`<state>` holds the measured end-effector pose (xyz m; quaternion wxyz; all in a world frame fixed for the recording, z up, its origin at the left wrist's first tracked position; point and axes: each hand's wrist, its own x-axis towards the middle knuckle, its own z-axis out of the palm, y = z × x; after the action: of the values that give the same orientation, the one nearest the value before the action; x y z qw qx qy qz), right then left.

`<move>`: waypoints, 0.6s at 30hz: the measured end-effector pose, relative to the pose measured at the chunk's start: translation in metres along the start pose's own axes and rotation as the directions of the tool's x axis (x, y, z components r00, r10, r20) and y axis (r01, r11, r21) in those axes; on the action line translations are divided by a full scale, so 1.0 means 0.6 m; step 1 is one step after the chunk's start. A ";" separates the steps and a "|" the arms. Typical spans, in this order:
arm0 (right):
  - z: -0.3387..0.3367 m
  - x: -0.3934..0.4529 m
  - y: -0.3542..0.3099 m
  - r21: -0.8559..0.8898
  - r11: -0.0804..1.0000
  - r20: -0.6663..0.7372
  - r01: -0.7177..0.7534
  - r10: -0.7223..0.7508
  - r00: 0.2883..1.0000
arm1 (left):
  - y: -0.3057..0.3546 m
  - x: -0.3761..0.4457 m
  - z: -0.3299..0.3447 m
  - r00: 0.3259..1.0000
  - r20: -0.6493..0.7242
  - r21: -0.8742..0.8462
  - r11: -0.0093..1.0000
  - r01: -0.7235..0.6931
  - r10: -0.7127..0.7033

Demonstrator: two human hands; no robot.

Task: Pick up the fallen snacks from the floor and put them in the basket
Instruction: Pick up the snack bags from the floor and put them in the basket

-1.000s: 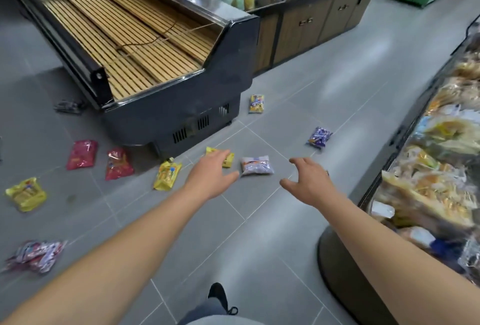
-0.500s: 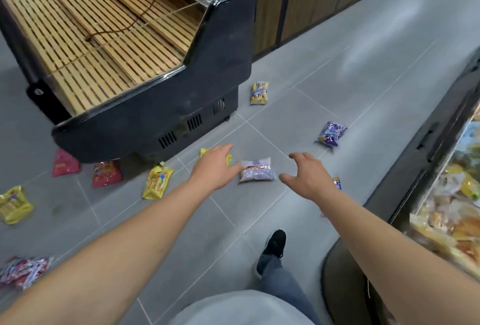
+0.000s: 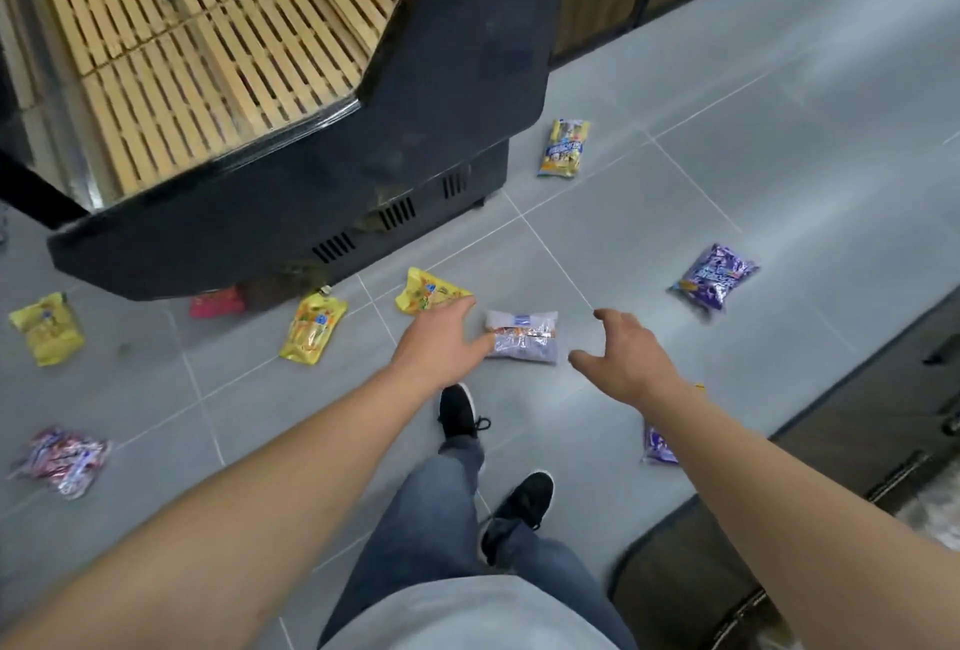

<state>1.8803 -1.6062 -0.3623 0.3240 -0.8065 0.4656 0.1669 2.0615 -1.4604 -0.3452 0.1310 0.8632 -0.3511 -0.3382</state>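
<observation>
Both arms reach forward and down over the grey tiled floor (image 3: 779, 140). The left hand (image 3: 439, 345) is spread, fingers straight and slightly apart, holding nothing; its thumb tip overlaps the near left edge of the clear plastic snack packet with a white label (image 3: 524, 337), though whether it touches cannot be told. The right hand (image 3: 621, 358) is spread too, fingers loosely bent and thumb out, empty, just right of that packet with a bare strip of tile between them. The left fingertips overlap the crumpled yellow snack bag (image 3: 428, 291) lying just beyond. The black display cooler with a slatted wooden deck (image 3: 415, 130) overhangs the floor at the far left, and its lower edge crowds the yellow pouch with a spout (image 3: 311, 327), the red packet (image 3: 215, 302) half under it, and another yellow pouch (image 3: 47, 330) near the left border. A yellow and blue bag (image 3: 563, 148) lies by the cooler's right corner, and a purple glossy bag (image 3: 712, 277) sits out on open tile to the right, well apart from the hands. A red and white striped bag (image 3: 60, 460) lies at the near left, and a small purple packet (image 3: 657, 444) shows beside the right forearm. A dark cabinet front (image 3: 883, 415) closes the right side. The widest open floor runs toward the far right. Black shoes (image 3: 457, 410) and blue jeans (image 3: 431, 530) stand on the tiles below the hands.
</observation>
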 end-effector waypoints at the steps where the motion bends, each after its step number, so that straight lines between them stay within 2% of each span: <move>1: -0.005 0.027 0.001 -0.010 1.000 0.012 -0.007 0.007 1.000 | 0.001 0.025 0.001 1.000 0.005 -0.014 1.000 0.012 -0.011; 11: -0.004 0.235 -0.027 -0.056 0.991 0.129 -0.122 0.128 0.983 | -0.024 0.240 0.015 0.986 0.137 -0.161 0.980 0.117 -0.095; 18: 0.035 0.382 -0.024 0.024 0.988 0.236 -0.153 0.143 0.961 | -0.051 0.370 0.070 0.942 0.217 -0.188 0.936 0.299 -0.258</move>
<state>2.0104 -1.7340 -0.5033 0.3797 -0.7372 0.4867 0.2746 2.1655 -1.5924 -0.4994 0.1415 0.8487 -0.1964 -0.4703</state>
